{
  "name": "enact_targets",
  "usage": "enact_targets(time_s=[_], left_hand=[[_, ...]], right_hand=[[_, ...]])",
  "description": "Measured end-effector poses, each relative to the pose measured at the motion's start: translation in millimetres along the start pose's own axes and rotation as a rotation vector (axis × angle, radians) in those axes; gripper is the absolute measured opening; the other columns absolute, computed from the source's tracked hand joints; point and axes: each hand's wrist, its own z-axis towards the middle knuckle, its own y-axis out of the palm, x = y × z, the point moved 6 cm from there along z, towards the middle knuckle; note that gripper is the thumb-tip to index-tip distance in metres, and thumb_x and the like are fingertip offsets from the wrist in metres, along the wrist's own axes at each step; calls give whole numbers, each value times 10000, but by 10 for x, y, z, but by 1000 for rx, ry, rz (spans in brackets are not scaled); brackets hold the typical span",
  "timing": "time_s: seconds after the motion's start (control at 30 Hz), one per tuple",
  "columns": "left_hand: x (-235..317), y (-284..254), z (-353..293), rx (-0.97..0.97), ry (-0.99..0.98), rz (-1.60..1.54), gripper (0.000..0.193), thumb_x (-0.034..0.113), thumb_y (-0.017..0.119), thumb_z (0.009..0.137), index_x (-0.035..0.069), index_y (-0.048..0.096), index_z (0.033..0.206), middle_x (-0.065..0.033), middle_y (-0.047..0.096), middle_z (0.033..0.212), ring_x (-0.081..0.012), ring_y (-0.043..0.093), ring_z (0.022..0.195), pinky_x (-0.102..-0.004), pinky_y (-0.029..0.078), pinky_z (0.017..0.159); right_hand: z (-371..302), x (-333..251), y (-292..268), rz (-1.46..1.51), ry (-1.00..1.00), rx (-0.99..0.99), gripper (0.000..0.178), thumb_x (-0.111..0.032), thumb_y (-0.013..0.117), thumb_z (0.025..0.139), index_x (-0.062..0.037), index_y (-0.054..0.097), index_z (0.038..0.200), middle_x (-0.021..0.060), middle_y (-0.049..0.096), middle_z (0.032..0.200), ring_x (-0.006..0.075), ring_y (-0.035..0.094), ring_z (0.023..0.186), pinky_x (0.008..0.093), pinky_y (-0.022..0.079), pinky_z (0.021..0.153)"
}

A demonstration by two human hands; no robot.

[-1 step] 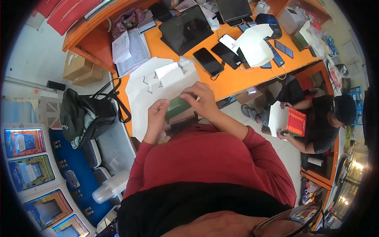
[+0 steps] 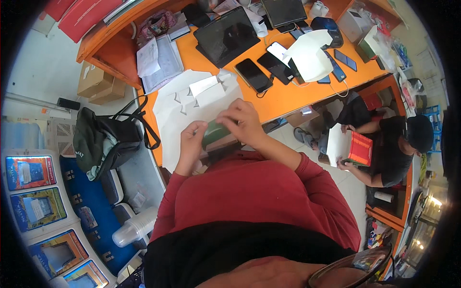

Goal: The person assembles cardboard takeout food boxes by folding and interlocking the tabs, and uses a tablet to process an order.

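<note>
At the orange desk's near edge, my left hand (image 2: 191, 144) pinches the left side of a green cardboard panel (image 2: 217, 134). My right hand (image 2: 244, 124) is closed at the panel's upper right corner, thumb and fingers together. The panel seems to belong to a flat carton, though its lower part is hidden by my body and hands. Beneath and beyond it lie white flat carton blanks (image 2: 168, 113) with cut slots and raised flaps. A small white folded flap (image 2: 206, 89) stands up on them, just past my hands.
Phones (image 2: 253, 75), a dark tablet (image 2: 226, 36) and a part-folded white carton (image 2: 312, 55) lie farther back on the desk (image 2: 278, 98). A dark bag (image 2: 108, 144) hangs at left, near stacked clear cups (image 2: 134, 228). At right, a co-worker (image 2: 391, 149) holds a red-and-white box (image 2: 359, 149).
My right hand's fingers have shifted slightly left along the green panel's top edge. My left hand stays nearly where it was.
</note>
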Motion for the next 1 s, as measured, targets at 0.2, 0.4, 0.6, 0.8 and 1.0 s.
enact_targets(time_s=[0.2, 0.4, 0.6, 0.8, 1.0], left_hand=[[150, -55, -98, -158, 60, 115, 176, 175, 556, 988, 27, 624, 923, 38, 600, 844, -38, 500, 786, -204, 408, 695], [504, -23, -312, -411, 197, 335, 154, 148, 569, 965, 21, 632, 904, 12, 606, 831, -35, 501, 787, -198, 403, 693], [737, -104, -425, -422, 179, 437, 237, 226, 552, 974, 14, 654, 1005, -68, 651, 1006, -124, 579, 911, -282, 455, 849], [1132, -23, -337, 18, 295, -258, 536, 461, 412, 1011, 7, 504, 1282, -98, 614, 1198, -179, 620, 1013, -312, 489, 888], [953, 152, -268, 164, 315, -249, 188, 162, 546, 978, 12, 621, 1060, -10, 638, 867, -78, 567, 742, -221, 457, 685]], right_hand=[[37, -431, 68, -94, -411, -137, 115, -183, 737, 788, -155, 712, 896, 67, 555, 1160, 297, 464, 1174, 414, 365, 955], [165, 340, -22, 57, 354, 348, 617, -173, 625, 916, -6, 318, 1425, 206, 493, 1335, 345, 414, 1303, 459, 358, 1055], [310, 270, -108, 1150, 547, 177, 384, -269, 497, 1008, -28, 493, 1307, 85, 637, 1159, 208, 613, 1060, 345, 477, 951], [142, -736, -132, 452, -607, -93, 464, -472, 529, 931, -81, 654, 1146, 94, 638, 1082, 299, 586, 1090, 417, 467, 941], [105, -685, -455, 361, -613, -13, 406, -431, 630, 842, -153, 705, 1129, 63, 610, 1124, 323, 549, 1126, 434, 445, 966]])
